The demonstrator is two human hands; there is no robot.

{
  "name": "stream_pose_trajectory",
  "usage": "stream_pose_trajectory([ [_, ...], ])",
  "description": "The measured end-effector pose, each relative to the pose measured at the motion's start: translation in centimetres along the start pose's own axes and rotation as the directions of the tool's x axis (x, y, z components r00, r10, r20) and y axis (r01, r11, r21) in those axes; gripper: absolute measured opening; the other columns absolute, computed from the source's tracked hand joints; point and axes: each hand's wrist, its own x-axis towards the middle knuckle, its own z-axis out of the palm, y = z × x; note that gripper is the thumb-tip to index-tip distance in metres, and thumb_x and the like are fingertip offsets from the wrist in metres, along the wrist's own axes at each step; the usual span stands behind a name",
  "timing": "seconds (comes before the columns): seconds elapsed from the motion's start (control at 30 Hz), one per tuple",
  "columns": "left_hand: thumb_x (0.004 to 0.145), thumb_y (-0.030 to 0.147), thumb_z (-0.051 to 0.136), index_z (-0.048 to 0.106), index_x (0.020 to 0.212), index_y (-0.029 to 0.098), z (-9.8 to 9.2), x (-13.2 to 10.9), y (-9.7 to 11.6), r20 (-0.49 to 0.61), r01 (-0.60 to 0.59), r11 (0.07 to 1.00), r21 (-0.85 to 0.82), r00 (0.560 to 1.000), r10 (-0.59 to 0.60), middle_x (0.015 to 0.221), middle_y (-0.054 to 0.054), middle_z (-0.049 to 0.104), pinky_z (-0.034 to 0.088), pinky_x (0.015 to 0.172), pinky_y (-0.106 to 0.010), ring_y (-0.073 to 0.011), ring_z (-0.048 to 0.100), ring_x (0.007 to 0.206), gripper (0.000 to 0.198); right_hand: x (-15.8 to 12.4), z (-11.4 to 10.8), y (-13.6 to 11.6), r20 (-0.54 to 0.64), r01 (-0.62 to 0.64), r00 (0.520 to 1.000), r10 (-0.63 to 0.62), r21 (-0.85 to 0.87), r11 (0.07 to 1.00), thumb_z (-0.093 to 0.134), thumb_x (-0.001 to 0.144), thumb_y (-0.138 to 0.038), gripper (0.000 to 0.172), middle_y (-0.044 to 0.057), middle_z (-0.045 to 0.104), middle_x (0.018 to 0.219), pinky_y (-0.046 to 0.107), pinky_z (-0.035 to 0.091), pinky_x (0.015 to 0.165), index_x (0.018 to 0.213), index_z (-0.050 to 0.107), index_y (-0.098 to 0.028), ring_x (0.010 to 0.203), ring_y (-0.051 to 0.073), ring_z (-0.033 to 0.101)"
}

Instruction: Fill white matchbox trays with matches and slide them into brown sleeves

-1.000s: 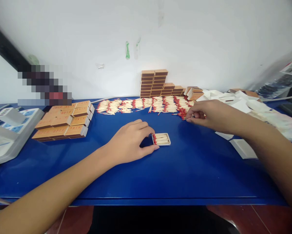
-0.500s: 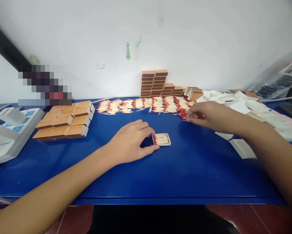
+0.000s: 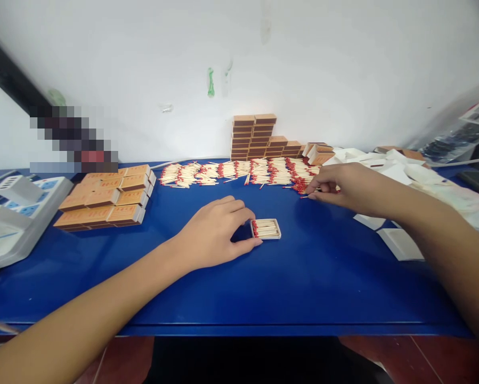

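A small white matchbox tray (image 3: 279, 229) lies flat on the blue table, filled with red-tipped matches (image 3: 266, 228). My left hand (image 3: 219, 234) grips its left end between thumb and fingers. At the right end of a long row of loose matches (image 3: 270, 172), my right hand (image 3: 333, 184) is closed in a pinch. A match (image 3: 304, 197) with a red head pokes out from its fingertips; whether more are held is hidden by the fingers.
Closed orange matchboxes (image 3: 103, 197) are stacked at the left, beside a white power strip (image 3: 43, 213). More matchboxes (image 3: 252, 137) stand against the wall. White empty trays (image 3: 401, 244) and paper pieces (image 3: 391, 168) lie at the right on the blue table (image 3: 263, 293).
My right hand has shifted very slightly at the edge of the match pile, fingers still pinched. My left hand and the tray stay in place.
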Motion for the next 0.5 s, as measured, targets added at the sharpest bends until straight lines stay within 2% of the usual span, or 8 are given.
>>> stream_pose_trajectory([
  [0.3,0.101,0.044,0.078,0.076,0.112,0.019,0.02,-0.08,-0.04,0.006,0.004,1.000,-0.003,1.000,-0.004,0.097,-0.005,0.072,0.053,0.083,-0.036,-0.0239,0.067,0.095,0.027,0.25,0.34,0.37,-0.009,-0.021,1.000,0.021,-0.006,1.000,0.062,0.095,-0.036,0.027,0.008,0.072,0.079,0.034,0.039,0.067,0.099,0.081,-0.017,0.069,0.020,0.058],
  [0.5,0.102,0.044,0.077,0.075,0.113,0.020,-0.05,-0.10,0.09,0.010,0.006,1.000,0.003,1.000,-0.006,0.097,-0.005,0.072,0.053,0.083,-0.036,-0.0239,0.068,0.096,0.027,0.07,0.27,0.19,-0.012,0.019,1.000,-0.018,0.014,1.000,0.061,0.096,-0.037,0.028,0.010,0.074,0.082,0.034,0.040,0.066,0.094,0.081,-0.017,0.069,0.020,0.057],
])
